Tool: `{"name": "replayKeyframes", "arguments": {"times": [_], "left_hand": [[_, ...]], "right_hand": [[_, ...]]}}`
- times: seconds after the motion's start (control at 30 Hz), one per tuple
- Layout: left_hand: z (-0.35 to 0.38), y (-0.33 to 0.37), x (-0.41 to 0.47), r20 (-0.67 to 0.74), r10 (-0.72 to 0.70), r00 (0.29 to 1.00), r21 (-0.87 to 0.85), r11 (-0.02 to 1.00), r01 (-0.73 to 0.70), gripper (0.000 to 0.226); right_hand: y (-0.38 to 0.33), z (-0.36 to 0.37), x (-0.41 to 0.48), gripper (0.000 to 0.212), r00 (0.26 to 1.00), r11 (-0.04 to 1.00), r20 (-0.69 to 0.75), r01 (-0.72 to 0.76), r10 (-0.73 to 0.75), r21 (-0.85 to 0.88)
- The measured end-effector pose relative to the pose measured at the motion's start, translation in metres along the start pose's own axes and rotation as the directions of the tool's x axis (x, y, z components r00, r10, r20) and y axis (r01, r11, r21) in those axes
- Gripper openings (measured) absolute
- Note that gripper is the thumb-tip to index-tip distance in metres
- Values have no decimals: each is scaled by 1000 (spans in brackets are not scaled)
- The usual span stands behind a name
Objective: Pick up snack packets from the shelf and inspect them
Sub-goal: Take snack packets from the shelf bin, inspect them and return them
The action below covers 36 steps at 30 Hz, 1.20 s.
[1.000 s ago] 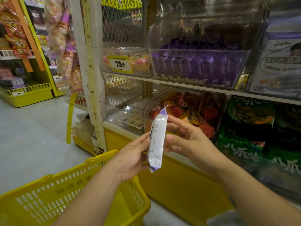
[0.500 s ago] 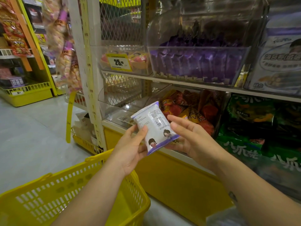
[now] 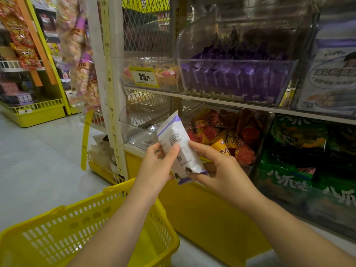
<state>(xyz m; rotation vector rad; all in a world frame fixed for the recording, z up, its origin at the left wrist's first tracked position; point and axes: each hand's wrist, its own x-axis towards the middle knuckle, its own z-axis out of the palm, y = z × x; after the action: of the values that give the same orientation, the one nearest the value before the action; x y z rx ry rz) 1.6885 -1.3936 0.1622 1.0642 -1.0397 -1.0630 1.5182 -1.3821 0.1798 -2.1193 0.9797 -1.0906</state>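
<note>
Shop aisle: grey floor (image 3: 38, 160), white shelf (image 3: 231, 101) of clear bins, yellow basket (image 3: 67, 234) below.
White-and-purple snack packet (image 3: 180, 145), tilted, held in front of the lower bins; left hand (image 3: 156, 170) and right hand (image 3: 221, 170) each pinch its edges.

I have free room at 9 o'clock, over the floor (image 3: 38, 170). The yellow basket (image 3: 77, 224) blocks 7 o'clock. The shelf (image 3: 221, 102) and its clear bins (image 3: 237, 81) block 12 to 3.
</note>
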Motion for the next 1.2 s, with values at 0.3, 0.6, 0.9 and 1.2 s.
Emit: {"name": "replayKeyframes", "arguments": {"times": [0.3, 0.6, 0.9, 1.2], "left_hand": [[-9, -1, 7, 99, 79, 992, 199, 975, -97, 26], [-16, -1, 9, 253, 2, 967, 112, 993, -31, 48], [-20, 2, 11, 274, -21, 961, 87, 996, -3, 63], [11, 30, -8, 318, 49, 947, -23, 999, -44, 58]], "right_hand": [[-1, -1, -1, 75, 987, 963, 94, 151, -133, -222], [3, -6, 1, 67, 989, 979, 128, 97, -75, -177], [0, -6, 1, 62, 994, 1000, 107, 8, -7, -10], [-25, -16, -7, 78, 997, 998, 70, 25, -21, -56]]}}
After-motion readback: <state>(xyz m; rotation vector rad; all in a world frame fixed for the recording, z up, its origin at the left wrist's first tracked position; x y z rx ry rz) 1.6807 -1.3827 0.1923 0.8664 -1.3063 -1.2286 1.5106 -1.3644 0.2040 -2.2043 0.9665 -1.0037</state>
